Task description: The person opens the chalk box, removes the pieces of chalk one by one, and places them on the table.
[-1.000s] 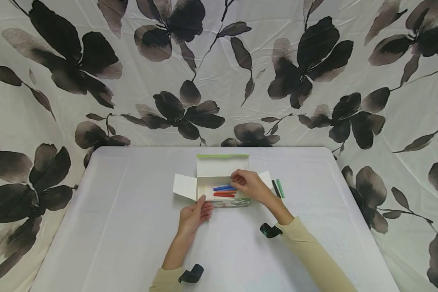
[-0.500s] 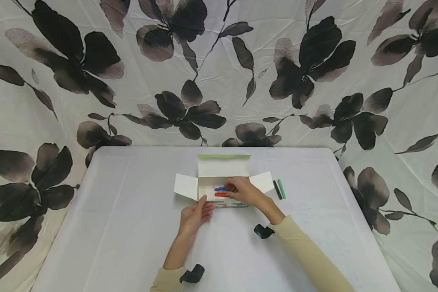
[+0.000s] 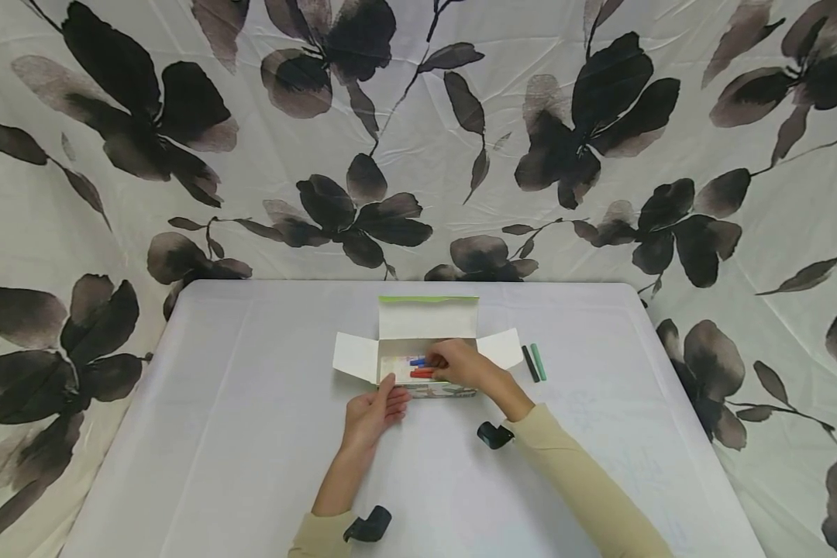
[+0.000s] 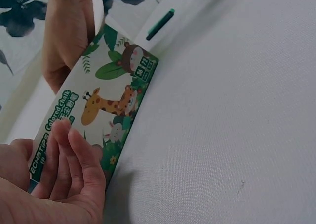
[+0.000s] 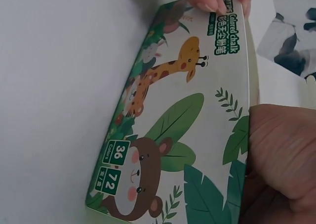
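Note:
An open cardboard box (image 3: 444,392) printed "Colored chalk" with cartoon animals stands on the table. My left hand (image 3: 370,418) holds its front wall near the left corner, thumb at the top edge and fingers against the printed face (image 5: 192,85). My right hand (image 3: 460,364) reaches down into the box with curled fingers. Whether those fingertips pinch anything is hidden. Beside them inside the box lie a blue stick (image 3: 417,362) and a red stick (image 3: 421,373), both partly covered by the hand.
The box's lid (image 3: 428,318) stands raised at the back, and its left flap (image 3: 356,356) and right flap (image 3: 500,349) spread outward. On the white table (image 3: 237,434), right of the box, lie a black stick (image 3: 530,363) and a green stick (image 3: 538,362). A floral cloth (image 3: 418,155) hangs behind.
My right hand has gone from above the box's right part down and left into it, covering more of the sticks. The left hand has kept its hold on the box.

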Motion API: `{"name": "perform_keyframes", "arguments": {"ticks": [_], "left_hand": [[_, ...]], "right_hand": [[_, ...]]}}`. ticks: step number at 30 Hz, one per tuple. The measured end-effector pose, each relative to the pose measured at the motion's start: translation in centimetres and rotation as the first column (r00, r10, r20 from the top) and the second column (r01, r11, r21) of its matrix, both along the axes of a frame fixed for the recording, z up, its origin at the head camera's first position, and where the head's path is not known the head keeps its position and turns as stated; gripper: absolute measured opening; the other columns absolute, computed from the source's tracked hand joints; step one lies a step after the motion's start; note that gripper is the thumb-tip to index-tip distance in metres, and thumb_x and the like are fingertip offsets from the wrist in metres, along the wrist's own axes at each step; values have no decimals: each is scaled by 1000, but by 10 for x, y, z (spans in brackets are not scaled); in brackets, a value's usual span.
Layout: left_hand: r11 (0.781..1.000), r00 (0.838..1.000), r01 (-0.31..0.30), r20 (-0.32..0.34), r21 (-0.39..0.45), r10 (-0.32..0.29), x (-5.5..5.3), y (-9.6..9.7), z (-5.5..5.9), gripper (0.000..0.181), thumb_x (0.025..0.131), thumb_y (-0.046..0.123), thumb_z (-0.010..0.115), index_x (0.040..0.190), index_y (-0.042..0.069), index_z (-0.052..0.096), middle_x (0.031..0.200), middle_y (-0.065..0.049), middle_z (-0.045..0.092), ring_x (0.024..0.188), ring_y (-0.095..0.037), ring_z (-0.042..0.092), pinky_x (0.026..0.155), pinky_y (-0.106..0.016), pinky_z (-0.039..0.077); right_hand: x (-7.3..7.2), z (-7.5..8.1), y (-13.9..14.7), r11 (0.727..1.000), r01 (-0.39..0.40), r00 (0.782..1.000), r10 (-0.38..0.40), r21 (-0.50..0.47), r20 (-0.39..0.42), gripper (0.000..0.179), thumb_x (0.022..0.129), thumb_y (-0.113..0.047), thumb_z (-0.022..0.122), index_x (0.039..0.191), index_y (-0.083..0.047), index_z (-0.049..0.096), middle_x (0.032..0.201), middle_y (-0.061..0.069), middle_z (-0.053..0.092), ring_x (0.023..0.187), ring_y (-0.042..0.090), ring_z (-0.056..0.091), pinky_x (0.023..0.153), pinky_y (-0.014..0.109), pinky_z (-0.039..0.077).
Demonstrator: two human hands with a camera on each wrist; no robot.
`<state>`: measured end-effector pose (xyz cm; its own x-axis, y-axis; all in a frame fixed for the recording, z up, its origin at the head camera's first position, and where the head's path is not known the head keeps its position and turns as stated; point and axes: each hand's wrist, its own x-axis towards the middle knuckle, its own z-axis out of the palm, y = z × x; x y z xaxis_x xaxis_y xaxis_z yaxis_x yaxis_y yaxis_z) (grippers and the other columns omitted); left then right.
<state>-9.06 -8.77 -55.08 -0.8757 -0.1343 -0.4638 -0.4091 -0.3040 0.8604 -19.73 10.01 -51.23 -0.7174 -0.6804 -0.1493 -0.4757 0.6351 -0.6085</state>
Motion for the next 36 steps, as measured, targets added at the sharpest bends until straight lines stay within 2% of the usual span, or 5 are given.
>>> {"name": "perform_keyframes", "arguments": {"ticks": [8, 13, 22, 28, 36], "left_hand": [[1000, 1000, -6, 6, -5, 6, -1, 2, 0, 52, 102, 39, 66, 105, -13, 71, 90, -10, 77, 76, -12, 71, 70, -21, 60], [1000, 1000, -2, 2, -3, 2, 0, 2, 1, 53, 102, 39, 66, 105, -13, 70, 91, -10, 77, 77, -12, 71, 71, -21, 60], [1000, 1000, 8, 4, 10, -8, 2, 3, 0, 54, 102, 41, 65, 108, -12, 70, 93, -10, 77, 79, -11, 70, 74, -22, 61], [1000, 1000, -20, 4, 18, 20, 1, 4, 1, 51, 102, 38, 66, 104, -13, 70, 90, -11, 77, 77, -12, 71, 71, -22, 61], [1000, 1000, -13, -2, 12, 13, 0, 1, 5, 51, 102, 38, 66, 104, -14, 70, 91, -13, 77, 78, -14, 72, 70, -22, 61]], "right_hand": [[4, 11, -5, 996, -30, 998, 34, 85, -46, 6, 92, 2, 75, 98, 3, 75, 93, 12, 72, 82, 20, 63, 78, 32, 57], [6, 16, -8, 989, -24, 999, 28, 145, -27, 6, 92, 1, 76, 98, 1, 74, 92, 8, 70, 80, 17, 58, 78, 32, 56], [0, 11, -11, 973, -67, 997, 76, 223, -31, 5, 93, -4, 76, 90, -3, 72, 83, 5, 67, 72, 13, 52, 70, 29, 50], [-4, 11, -4, 988, -98, 993, 105, 115, -56, 11, 97, -12, 73, 90, -5, 71, 80, 0, 65, 71, 11, 53, 68, 26, 50], [-6, 22, 12, 990, -125, 988, 118, -68, -98, 5, 95, 0, 72, 99, 4, 72, 88, 9, 72, 78, 16, 63, 73, 30, 57]]}}
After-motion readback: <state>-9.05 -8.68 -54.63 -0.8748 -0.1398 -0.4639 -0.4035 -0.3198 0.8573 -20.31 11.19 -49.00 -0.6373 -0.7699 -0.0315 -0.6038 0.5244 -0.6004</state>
